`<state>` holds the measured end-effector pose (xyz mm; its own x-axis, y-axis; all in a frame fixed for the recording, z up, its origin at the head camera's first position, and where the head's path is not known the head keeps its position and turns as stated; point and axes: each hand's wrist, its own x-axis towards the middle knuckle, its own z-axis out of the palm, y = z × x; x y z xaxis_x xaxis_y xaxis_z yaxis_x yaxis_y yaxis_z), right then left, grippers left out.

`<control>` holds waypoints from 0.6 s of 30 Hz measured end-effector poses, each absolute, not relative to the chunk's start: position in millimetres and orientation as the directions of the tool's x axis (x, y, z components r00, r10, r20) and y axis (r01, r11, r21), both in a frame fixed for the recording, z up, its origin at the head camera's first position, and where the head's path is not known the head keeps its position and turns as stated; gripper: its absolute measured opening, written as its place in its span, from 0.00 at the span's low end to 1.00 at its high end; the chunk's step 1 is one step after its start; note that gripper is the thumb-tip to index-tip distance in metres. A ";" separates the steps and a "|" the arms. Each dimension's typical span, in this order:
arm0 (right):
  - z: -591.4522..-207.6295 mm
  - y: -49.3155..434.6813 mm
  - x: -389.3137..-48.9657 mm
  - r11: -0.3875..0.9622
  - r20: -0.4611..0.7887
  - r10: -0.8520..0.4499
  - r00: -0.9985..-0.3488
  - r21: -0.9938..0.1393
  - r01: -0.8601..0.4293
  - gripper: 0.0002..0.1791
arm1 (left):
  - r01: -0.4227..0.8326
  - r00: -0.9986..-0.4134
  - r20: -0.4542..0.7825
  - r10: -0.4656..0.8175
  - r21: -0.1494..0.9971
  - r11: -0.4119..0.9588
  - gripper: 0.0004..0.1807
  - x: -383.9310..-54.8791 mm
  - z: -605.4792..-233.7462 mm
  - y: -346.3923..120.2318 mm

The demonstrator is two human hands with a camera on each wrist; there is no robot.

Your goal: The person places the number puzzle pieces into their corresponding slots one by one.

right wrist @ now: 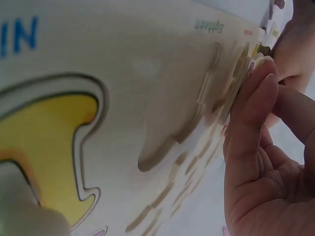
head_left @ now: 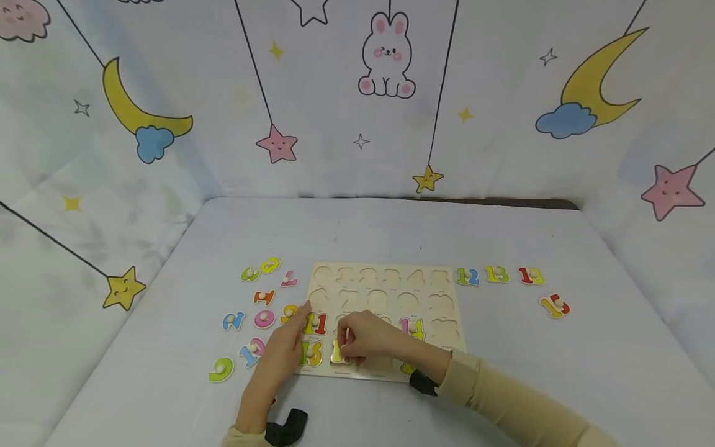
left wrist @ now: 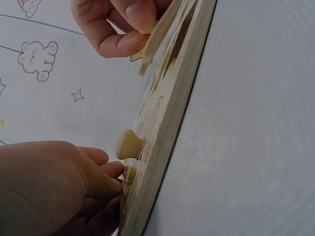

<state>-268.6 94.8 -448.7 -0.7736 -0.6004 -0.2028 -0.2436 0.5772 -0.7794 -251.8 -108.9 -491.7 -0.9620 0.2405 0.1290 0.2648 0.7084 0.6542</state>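
A wooden number puzzle board with shaped recesses lies on the table. My right hand pinches a yellow-edged number piece between thumb and fingertips; most of its face is hidden. That piece is tilted over the lower row, by the word Seventeen, in the left wrist view. At the board's left edge, the fingers of my left hand rest beside the number 11 piece and the number 16 piece. A number 14 piece sits in the board near my right wrist.
Loose number pieces lie left of the board, among them a blue 2, a pink 0 and a number 10. Right of it are the 12, 13, 18 and 15. A patterned curtain hangs behind.
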 end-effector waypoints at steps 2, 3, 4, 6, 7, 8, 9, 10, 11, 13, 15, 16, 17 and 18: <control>-449.0 92.5 -266.4 0.593 -0.208 -0.601 -0.771 -0.763 -0.257 0.11 | 0.270 -0.961 0.132 0.245 0.654 0.706 0.26 -252.2 -491.8 -109.1; -448.8 91.6 -265.6 0.599 -0.208 -0.603 -0.770 -0.756 -0.265 0.11 | 0.271 -0.960 0.134 0.245 0.654 0.707 0.26 -252.5 -491.9 -109.1; -448.5 91.0 -264.9 0.607 -0.208 -0.602 -0.771 -0.747 -0.272 0.12 | 0.273 -0.960 0.136 0.245 0.654 0.706 0.26 -252.7 -491.9 -109.1; -447.4 90.2 -263.7 0.615 -0.203 -0.599 -0.775 -0.736 -0.282 0.12 | 0.277 -0.959 0.142 0.245 0.652 0.706 0.26 -253.4 -492.0 -108.6; -446.8 89.8 -263.2 0.620 -0.204 -0.595 -0.777 -0.732 -0.282 0.12 | 0.278 -0.959 0.143 0.245 0.650 0.707 0.26 -253.7 -492.2 -108.2; -446.5 89.8 -262.7 0.629 -0.207 -0.592 -0.779 -0.723 -0.285 0.12 | 0.277 -0.959 0.143 0.244 0.650 0.707 0.26 -253.9 -492.3 -107.8; -446.4 89.8 -262.5 0.636 -0.210 -0.589 -0.781 -0.717 -0.287 0.12 | 0.278 -0.959 0.143 0.246 0.650 0.707 0.26 -254.2 -492.3 -107.2; -446.0 89.9 -262.0 0.643 -0.214 -0.585 -0.782 -0.711 -0.286 0.12 | 0.279 -0.958 0.142 0.247 0.650 0.707 0.26 -254.4 -492.4 -106.7; -445.3 90.0 -261.4 0.646 -0.219 -0.582 -0.783 -0.709 -0.282 0.12 | 0.281 -0.958 0.143 0.250 0.648 0.708 0.26 -254.7 -492.5 -106.3; -444.2 89.9 -261.1 0.658 -0.227 -0.578 -0.784 -0.698 -0.284 0.12 | 0.287 -0.956 0.146 0.254 0.645 0.708 0.27 -255.1 -492.6 -106.0; -442.8 89.2 -261.1 0.663 -0.224 -0.583 -0.781 -0.687 -0.298 0.12 | 0.292 -0.955 0.153 0.255 0.638 0.713 0.27 -255.3 -492.4 -106.5; -442.0 88.5 -261.2 0.665 -0.223 -0.588 -0.777 -0.679 -0.309 0.12 | 0.291 -0.955 0.154 0.252 0.635 0.715 0.27 -255.2 -492.5 -107.2; -441.1 87.8 -261.3 0.667 -0.224 -0.595 -0.772 -0.673 -0.319 0.11 | 0.291 -0.956 0.156 0.249 0.632 0.718 0.27 -254.8 -492.3 -108.1; -440.1 87.2 -261.3 0.670 -0.232 -0.600 -0.765 -0.669 -0.323 0.10 | 0.288 -0.957 0.156 0.246 0.629 0.722 0.27 -254.3 -492.1 -109.2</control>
<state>-261.3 87.2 -440.1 -0.7654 -0.6004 -0.2318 -0.3227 0.6697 -0.6689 -254.3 -109.2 -492.1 -0.9567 0.2457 0.1560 0.2880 0.7218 0.6293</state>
